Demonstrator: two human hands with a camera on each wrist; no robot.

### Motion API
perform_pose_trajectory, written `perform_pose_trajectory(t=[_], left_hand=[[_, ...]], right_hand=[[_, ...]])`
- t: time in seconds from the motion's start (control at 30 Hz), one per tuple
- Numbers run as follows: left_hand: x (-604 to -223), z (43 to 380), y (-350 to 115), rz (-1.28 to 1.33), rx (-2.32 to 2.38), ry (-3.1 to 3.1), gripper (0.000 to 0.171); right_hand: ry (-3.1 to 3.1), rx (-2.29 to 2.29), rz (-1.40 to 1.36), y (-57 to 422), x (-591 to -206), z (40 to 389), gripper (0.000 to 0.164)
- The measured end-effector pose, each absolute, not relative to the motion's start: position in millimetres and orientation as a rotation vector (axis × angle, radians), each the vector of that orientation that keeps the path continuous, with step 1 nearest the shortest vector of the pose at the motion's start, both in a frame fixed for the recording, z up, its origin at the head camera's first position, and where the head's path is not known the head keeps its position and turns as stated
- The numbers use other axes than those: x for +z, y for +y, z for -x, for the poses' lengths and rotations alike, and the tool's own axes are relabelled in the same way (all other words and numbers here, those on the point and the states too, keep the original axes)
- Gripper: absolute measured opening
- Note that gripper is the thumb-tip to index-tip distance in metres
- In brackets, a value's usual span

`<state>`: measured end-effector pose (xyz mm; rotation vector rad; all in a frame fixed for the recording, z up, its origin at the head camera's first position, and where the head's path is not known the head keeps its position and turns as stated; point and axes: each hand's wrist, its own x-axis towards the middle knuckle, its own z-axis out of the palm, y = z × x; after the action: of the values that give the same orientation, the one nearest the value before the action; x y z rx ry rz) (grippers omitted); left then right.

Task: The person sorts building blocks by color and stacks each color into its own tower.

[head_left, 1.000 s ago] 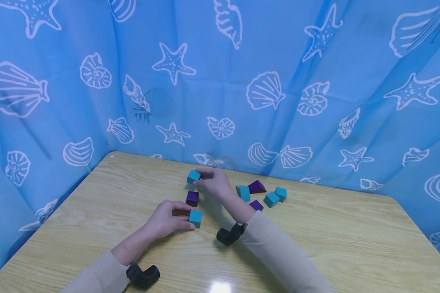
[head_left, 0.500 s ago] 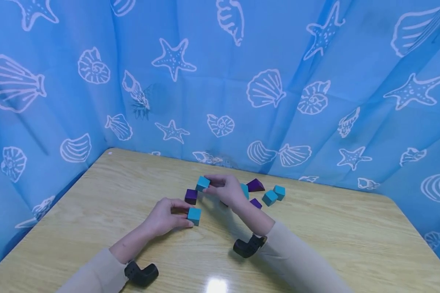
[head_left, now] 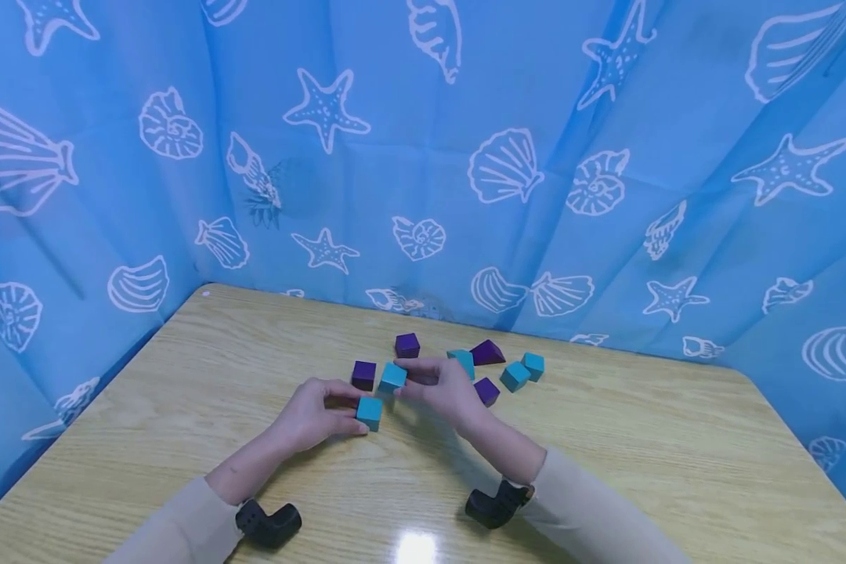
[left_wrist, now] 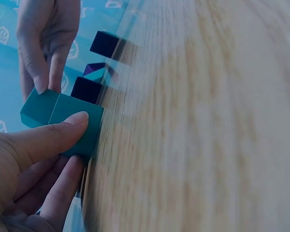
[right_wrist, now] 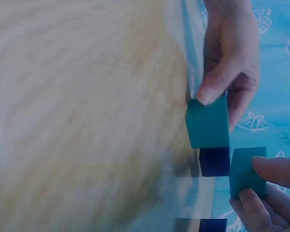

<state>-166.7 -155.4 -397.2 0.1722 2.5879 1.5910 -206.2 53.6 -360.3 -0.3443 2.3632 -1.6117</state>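
Observation:
In the head view my left hand (head_left: pixel 313 419) pinches a teal cube (head_left: pixel 370 413) at table height. My right hand (head_left: pixel 446 389) grips another teal cube (head_left: pixel 392 377) between thumb and fingers, just behind and right of the first. The right wrist view shows this second cube (right_wrist: pixel 244 169) held up off the table, about level with the top of a purple cube (right_wrist: pixel 215 162). That purple cube (head_left: pixel 363 375) stands behind the left hand's cube. Farther back is a second purple cube (head_left: pixel 407 345). Part of the left hand's cube is covered by its thumb in the left wrist view.
Right of my right hand lies a loose group: a teal block (head_left: pixel 461 360) partly hidden by the hand, a purple wedge (head_left: pixel 487 352), a purple block (head_left: pixel 487 391) and two teal cubes (head_left: pixel 515 376). A blue shell-print curtain (head_left: pixel 423 157) hangs behind the wooden table (head_left: pixel 641 439).
My right hand has brought its teal cube nearer to me and slightly right, toward the left hand's cube. The farther purple cube has come into sight. The left hand has stayed nearly still.

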Motion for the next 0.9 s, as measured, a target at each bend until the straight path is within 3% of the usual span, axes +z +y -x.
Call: perform_pose_trajectory(t=[0.9], left_hand=[[-399.4,170.3,-153.9,-0.101,1.546,2.632,0.036]], right_hand=[[2.347,-1.5,0.429,66.8,-372.4,188.2,0.038]])
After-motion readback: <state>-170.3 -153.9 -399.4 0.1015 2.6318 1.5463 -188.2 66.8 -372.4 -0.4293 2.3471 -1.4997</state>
